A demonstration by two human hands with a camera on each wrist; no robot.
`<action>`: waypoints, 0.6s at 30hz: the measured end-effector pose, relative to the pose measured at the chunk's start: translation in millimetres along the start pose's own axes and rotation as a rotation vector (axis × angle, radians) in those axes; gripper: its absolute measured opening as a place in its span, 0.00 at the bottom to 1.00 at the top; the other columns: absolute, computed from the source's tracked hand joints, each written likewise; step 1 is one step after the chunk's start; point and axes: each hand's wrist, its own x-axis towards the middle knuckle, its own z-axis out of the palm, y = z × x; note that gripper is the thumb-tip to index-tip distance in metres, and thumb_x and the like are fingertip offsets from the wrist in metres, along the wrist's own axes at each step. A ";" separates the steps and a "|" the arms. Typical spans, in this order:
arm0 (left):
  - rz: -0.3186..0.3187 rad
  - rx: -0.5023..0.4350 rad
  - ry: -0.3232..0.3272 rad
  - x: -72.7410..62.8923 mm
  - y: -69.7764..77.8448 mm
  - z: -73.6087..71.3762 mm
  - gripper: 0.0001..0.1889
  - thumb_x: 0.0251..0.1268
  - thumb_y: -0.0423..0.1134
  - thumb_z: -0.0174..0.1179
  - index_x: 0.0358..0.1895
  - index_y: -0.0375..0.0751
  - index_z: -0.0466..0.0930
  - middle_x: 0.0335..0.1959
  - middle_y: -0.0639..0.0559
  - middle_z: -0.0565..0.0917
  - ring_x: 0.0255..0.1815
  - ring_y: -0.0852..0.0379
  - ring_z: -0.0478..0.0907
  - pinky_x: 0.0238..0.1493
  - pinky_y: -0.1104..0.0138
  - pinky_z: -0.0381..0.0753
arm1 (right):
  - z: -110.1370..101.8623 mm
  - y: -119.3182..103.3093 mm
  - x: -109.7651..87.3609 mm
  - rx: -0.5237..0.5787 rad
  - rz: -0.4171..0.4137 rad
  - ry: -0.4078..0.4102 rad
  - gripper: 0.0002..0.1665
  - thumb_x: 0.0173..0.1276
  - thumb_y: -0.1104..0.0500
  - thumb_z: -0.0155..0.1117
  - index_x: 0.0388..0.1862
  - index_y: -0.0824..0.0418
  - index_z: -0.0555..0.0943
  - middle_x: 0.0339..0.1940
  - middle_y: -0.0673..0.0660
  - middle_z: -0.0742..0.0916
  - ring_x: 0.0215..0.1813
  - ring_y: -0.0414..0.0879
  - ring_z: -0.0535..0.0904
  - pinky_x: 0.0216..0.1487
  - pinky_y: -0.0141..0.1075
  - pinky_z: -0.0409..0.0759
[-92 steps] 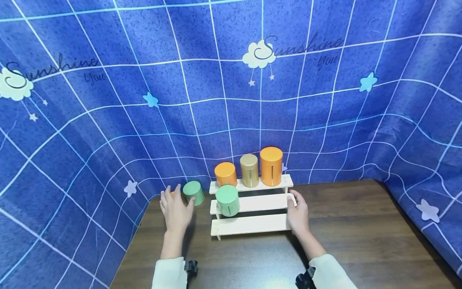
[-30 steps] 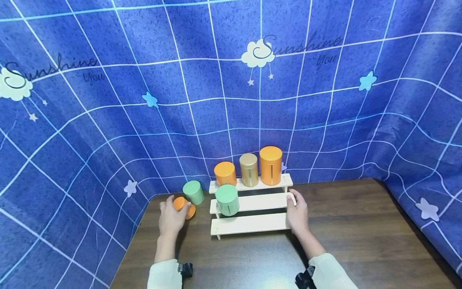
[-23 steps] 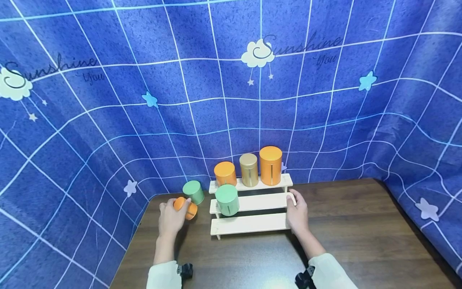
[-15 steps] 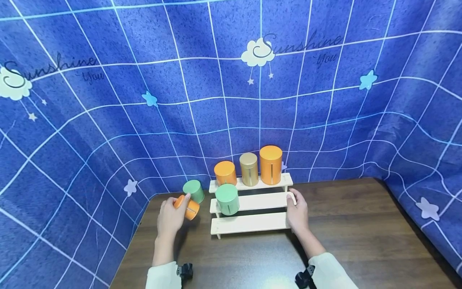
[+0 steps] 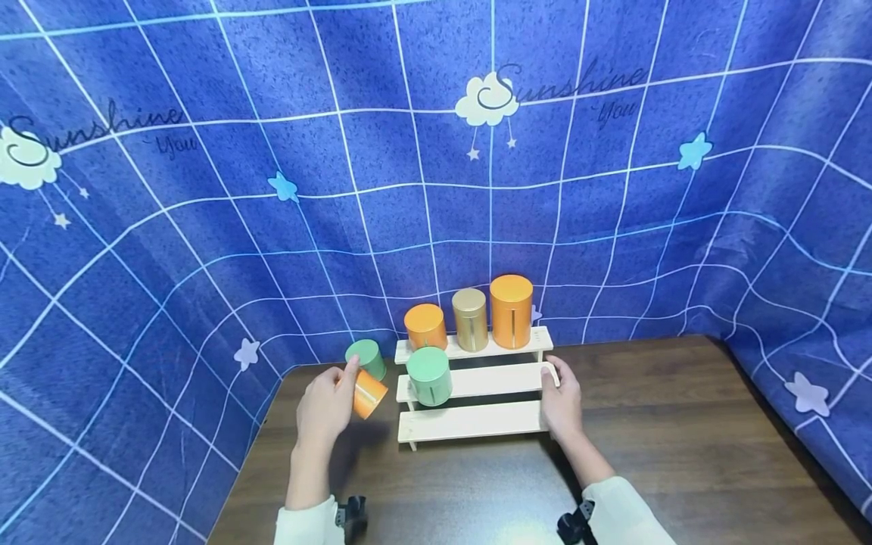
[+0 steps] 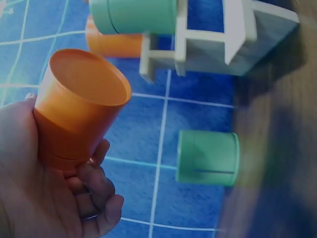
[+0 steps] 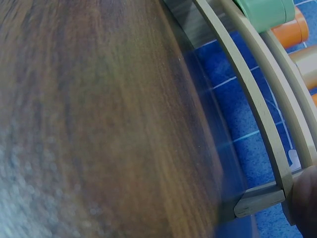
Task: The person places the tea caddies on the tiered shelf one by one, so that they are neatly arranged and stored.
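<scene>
Left hand (image 5: 320, 403) over the left part of the desk (image 5: 647, 424), gripping an orange canister (image 5: 369, 393). Canister lies between thumb and fingers (image 6: 94, 184), tilted; from the head view its free end juts past the thumb toward the rack (image 5: 470, 425). Left wrist view: fingers curled about its lower part, the wide rim standing well beyond them. Held above the desk.

Right hand (image 5: 563, 401) at the rack's right end, gripping it, thumb over the tip of the middle shelf (image 5: 504, 381). Right wrist view catches only a sliver of this hand, against the wood.

Rack: three pale steps, set near the desk's back edge. Top shelf (image 5: 455, 353), left to right: squat orange canister (image 5: 425, 327), gold canister (image 5: 471, 322), tall orange canister (image 5: 512, 312), all upright. Middle shelf, left end: green canister (image 5: 430, 377), upright.

A second green canister (image 5: 366, 359) upright on the desk, near the back left corner; just beyond the left thumb, partly covered by it in the head view.

Blue gridded cloth (image 5: 436, 151) hangs behind the back edge.
</scene>
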 end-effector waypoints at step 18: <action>0.062 -0.011 -0.006 -20.3 31.5 -20.2 0.40 0.76 0.77 0.38 0.38 0.45 0.84 0.36 0.46 0.85 0.37 0.48 0.80 0.33 0.60 0.73 | 1.6 0.5 -1.3 -0.008 0.000 0.020 0.23 0.83 0.62 0.53 0.72 0.66 0.75 0.69 0.68 0.82 0.61 0.53 0.76 0.69 0.46 0.73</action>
